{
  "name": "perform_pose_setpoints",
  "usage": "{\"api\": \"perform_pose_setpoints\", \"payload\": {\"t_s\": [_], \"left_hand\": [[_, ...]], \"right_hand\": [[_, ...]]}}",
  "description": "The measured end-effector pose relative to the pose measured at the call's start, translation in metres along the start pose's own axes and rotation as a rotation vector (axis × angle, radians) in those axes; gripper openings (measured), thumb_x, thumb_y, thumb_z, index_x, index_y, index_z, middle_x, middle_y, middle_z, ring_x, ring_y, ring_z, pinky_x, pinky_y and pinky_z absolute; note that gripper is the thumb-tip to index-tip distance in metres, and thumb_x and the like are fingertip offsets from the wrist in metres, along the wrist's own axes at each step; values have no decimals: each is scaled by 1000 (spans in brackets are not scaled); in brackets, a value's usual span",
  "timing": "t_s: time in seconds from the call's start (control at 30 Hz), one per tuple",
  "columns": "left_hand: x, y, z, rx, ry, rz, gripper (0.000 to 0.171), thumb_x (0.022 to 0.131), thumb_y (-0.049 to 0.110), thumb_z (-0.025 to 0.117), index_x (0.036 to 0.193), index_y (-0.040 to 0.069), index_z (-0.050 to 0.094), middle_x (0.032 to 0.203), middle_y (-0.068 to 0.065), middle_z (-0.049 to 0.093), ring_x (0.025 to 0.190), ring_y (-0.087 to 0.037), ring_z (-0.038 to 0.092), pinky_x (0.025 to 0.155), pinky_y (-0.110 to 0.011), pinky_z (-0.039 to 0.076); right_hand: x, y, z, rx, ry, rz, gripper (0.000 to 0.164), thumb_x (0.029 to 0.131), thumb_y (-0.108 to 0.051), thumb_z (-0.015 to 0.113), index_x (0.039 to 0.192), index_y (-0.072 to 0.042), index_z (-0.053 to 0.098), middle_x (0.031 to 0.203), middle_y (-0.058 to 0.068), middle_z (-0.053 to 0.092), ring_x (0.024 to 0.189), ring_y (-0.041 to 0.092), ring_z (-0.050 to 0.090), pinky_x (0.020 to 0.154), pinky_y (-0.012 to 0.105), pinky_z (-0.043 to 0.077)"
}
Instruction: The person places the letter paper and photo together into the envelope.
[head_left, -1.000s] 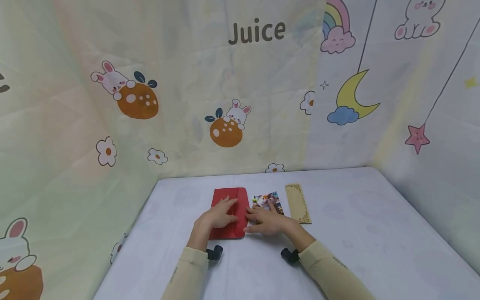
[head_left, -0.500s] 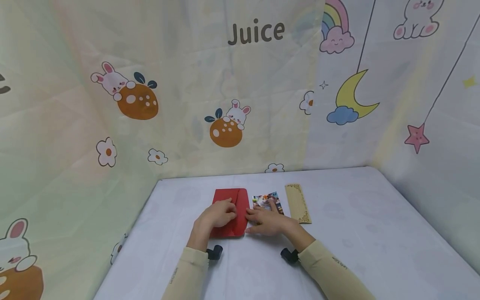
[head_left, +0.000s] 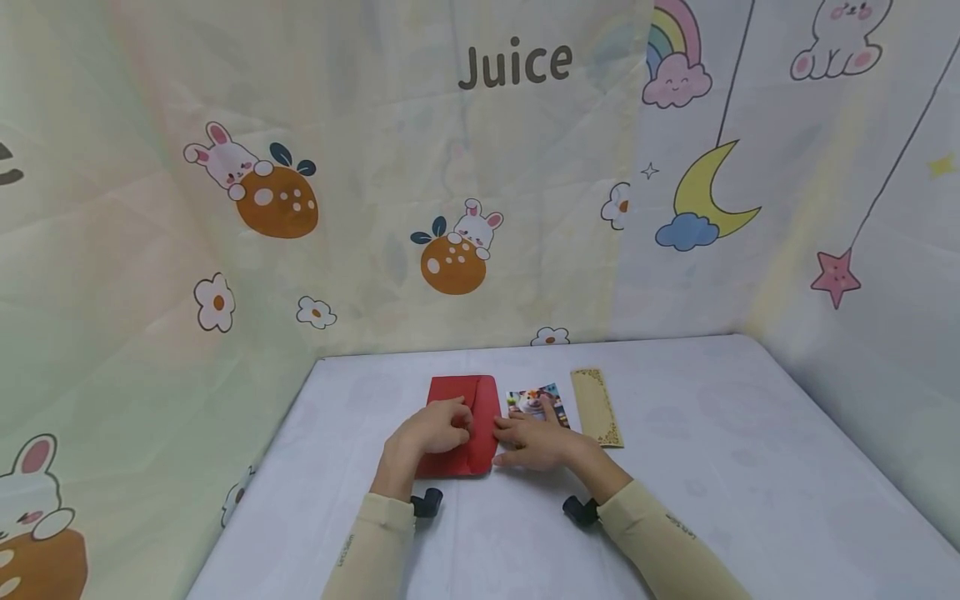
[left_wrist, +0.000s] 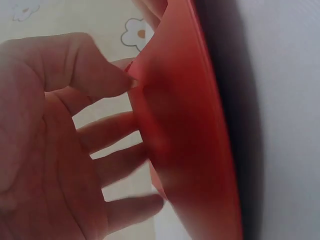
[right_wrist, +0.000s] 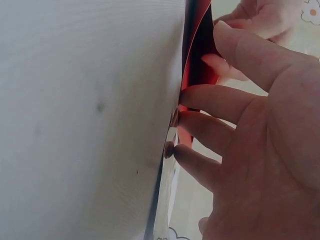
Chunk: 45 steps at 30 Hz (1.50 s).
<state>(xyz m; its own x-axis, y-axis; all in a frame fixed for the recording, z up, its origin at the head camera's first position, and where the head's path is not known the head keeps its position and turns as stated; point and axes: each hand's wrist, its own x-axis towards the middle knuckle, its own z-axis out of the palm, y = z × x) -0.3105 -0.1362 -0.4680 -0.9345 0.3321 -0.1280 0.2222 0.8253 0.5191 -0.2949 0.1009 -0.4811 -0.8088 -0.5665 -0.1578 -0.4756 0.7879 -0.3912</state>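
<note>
In the head view, a red envelope point(head_left: 486, 429) lies near the surface's point(head_left: 750, 467) far edge, with a picture card point(head_left: 527, 402) and tan strip point(head_left: 596, 408) outside it. Left wrist: the left hand's point(left_wrist: 55, 135) fingers pinch its flap, seemingly only partly lifted. Right wrist: the right hand's point(right_wrist: 265, 135) fingers rest spread.

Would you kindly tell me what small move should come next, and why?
Perhaps lift the flap of the red envelope with the left hand: it appears to pinch the flap, which is not yet folded back, and the right hand rests alongside.
</note>
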Motion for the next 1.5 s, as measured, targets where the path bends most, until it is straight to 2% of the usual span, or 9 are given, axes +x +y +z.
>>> {"api": "perform_pose_setpoints", "payload": {"t_s": [0.13, 0.37, 0.47, 0.63, 0.7, 0.83, 1.0, 1.2, 1.5], "left_hand": [[0, -1, 1, -36, -14, 6, 11, 86, 20, 79, 91, 26, 72, 166, -7, 40, 126, -29, 50, 78, -36, 56], [-1, -2, 1, -84, -28, -2, 20, 78, 17, 84, 90, 24, 69, 169, -5, 35, 127, -30, 49, 74, -34, 57], [-2, -3, 0, -77, -35, -6, 22, 79, 18, 83, 98, 26, 74, 170, -4, 34, 133, -33, 47, 79, -38, 60], [-1, -4, 2, -46, -44, -2, 32, 88, 20, 78, 119, 28, 77, 169, -3, 35, 144, -35, 42, 92, -47, 60], [-1, -4, 2, -37, -43, -2, 33, 90, 20, 76, 121, 28, 77, 169, -2, 35, 144, -34, 42, 94, -47, 59], [-2, -3, 0, -49, -38, -2, 27, 86, 20, 79, 112, 28, 78, 168, -2, 37, 142, -34, 44, 92, -45, 60], [-1, -4, -2, -99, -40, 13, 24, 79, 19, 85, 98, 25, 71, 168, -5, 37, 137, -31, 46, 81, -38, 61], [-1, -7, -3, -144, -40, 46, 27, 78, 16, 86, 96, 21, 67, 170, -4, 32, 134, -30, 46, 76, -33, 59], [1, -6, -3, -124, 2, 72, 31, 74, 18, 90, 95, 23, 68, 174, 4, 23, 138, -32, 42, 78, -36, 62]], "right_hand": [[0, 1, 1, 8, 6, -7, 63, 97, -57, 65, 149, -22, 58, 163, -4, 45, 158, 29, 31, 122, 71, -13], [0, 2, 1, 6, 15, -11, 62, 97, -56, 65, 148, -21, 60, 162, -3, 47, 157, 29, 33, 122, 72, -13], [-1, 2, 1, 4, 17, -17, 62, 97, -56, 65, 148, -21, 60, 162, -3, 48, 157, 29, 34, 121, 73, -13], [-1, 3, 0, -13, 18, -26, 60, 97, -56, 65, 147, -21, 61, 161, -3, 48, 157, 28, 34, 122, 73, -12], [-1, 3, 0, -19, 20, -24, 60, 97, -57, 64, 147, -22, 61, 161, -4, 48, 157, 28, 34, 122, 73, -12], [0, 4, 1, -20, 20, -17, 60, 97, -58, 64, 146, -23, 62, 161, -5, 49, 156, 27, 35, 122, 72, -12], [-1, 4, 0, -25, 20, -6, 60, 97, -58, 64, 146, -24, 62, 161, -6, 49, 156, 25, 36, 123, 71, -12], [-2, 4, -1, -33, 24, -1, 58, 97, -57, 64, 145, -24, 63, 160, -6, 50, 156, 26, 35, 123, 71, -10], [0, 6, -3, -29, 21, -7, 58, 97, -57, 65, 143, -23, 65, 159, -3, 52, 158, 30, 32, 122, 73, -11]]}}
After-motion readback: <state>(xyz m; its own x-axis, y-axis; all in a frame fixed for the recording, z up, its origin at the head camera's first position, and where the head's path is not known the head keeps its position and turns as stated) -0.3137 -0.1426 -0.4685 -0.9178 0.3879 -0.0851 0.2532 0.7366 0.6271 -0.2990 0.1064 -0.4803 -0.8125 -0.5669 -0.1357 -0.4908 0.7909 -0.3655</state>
